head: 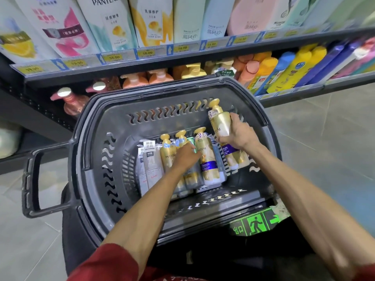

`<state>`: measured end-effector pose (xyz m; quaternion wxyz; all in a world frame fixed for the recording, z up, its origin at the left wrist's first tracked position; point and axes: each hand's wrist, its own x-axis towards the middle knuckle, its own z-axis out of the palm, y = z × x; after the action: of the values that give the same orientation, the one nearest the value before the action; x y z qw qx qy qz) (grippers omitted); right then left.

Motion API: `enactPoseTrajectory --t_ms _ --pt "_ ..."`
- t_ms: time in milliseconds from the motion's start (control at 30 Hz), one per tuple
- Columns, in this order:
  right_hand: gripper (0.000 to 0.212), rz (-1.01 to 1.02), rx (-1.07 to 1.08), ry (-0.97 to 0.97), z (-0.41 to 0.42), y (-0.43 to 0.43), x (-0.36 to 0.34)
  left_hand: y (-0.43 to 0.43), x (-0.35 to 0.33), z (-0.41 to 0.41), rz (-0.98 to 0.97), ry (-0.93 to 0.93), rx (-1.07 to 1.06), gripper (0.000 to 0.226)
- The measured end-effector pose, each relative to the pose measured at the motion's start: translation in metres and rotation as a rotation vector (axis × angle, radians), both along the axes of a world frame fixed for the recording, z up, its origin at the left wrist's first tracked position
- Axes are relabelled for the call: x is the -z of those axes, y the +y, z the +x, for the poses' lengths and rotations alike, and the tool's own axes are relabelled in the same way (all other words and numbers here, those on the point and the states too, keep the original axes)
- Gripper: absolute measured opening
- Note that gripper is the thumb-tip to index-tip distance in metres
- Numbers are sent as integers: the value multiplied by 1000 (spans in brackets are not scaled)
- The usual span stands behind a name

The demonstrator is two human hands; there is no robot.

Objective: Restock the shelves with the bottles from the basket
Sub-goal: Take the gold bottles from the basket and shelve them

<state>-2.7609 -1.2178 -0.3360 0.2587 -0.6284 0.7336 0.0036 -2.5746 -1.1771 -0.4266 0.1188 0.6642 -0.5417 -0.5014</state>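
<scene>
Fingertips of left hand (185,157) buried between bottles (207,159); price tags (147,53) blurry

The dark grey basket (80,163) holds gold Pantene pump bottles (207,159) side by side, white bottles (151,165) at their nine o'clock; the shelf (203,55) at twelve carries shampoo bottles (113,23).

Shop, price-tagged shelves (182,55), shopping basket (91,126)

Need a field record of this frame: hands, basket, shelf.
right hand: grips gold pump bottle, held above the others
left hand: down on the gold bottles in the basket; grip unclear
basket: dark plastic; also holds grey-white bottles, lying side by side
shelf: stocked, price tags along its edge
</scene>
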Motion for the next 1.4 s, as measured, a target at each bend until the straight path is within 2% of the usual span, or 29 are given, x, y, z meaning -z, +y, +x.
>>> enactPoseTrajectory --t_ms 100,267,400,633,767,867,967,1100,1233,1300,1400 --pt "94 -54 -33 20 -5 5 -19 -4 2 -15 34 26 -22 37" --pt "96 -152 -20 -88 -16 12 -44 -7 7 -32 71 15 -13 41" --pt "97 -198 -39 -109 -22 10 -62 -12 13 -37 106 1 -105 47" --pt "95 -257 -30 -125 -29 8 -77 -17 15 -56 99 -167 -68 48" --pt "95 -274 -13 -157 -34 10 -77 -14 18 -68 -32 -395 83 44" --pt "97 -270 -2 -187 -37 13 -76 -16 24 -74 -64 -464 78 46" --pt "97 -275 -1 -202 -39 13 -73 -23 30 -74 -43 -415 14 50" --pt "95 -301 27 -228 -44 14 -73 -25 39 -76 14 -310 -33 66" --pt "90 -331 26 -261 -48 15 -73 -38 42 -74 108 -166 -41 69" --pt "90 -332 35 -280 -50 14 -73 -43 40 -74 157 -170 -14 74" --pt "89 -304 53 -296 -52 12 -74 -46 42 -77 188 -154 5 64"
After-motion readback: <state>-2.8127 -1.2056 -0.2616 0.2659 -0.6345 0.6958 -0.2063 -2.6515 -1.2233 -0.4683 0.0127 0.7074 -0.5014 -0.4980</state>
